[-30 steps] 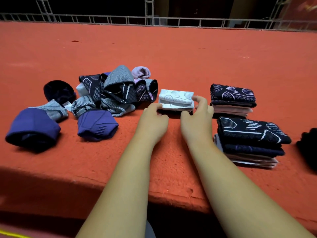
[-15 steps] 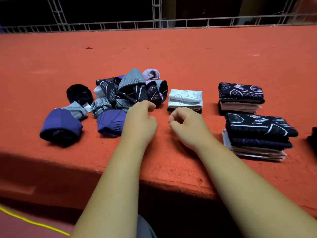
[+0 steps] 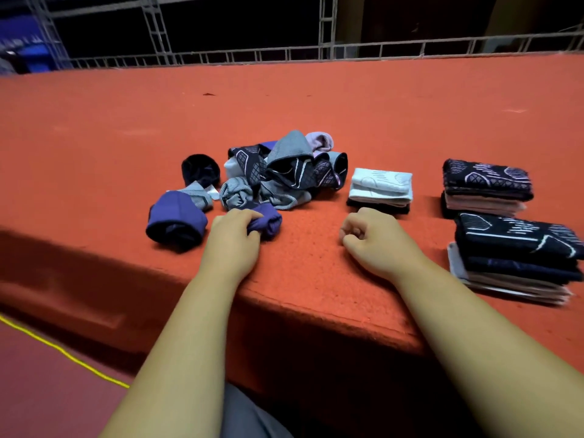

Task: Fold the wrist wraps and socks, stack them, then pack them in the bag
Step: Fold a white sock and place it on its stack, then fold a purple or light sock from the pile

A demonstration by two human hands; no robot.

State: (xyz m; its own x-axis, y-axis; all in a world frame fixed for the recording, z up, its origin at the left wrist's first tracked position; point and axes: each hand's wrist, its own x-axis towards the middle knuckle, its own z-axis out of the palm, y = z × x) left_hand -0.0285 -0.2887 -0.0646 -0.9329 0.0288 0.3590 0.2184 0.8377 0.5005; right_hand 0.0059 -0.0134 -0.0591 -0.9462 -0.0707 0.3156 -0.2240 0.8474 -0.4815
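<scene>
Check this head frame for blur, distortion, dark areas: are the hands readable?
Head view: wide-angle distortion bows the railing and table edge; the nearest folded stack smears at the right edge; the background is dark; left hand gripping the purple piece and curled right hand read clearly.

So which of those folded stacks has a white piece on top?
The small middle stack, just beyond the right hand. The far right stack and near right stack both have dark patterned tops.
</scene>
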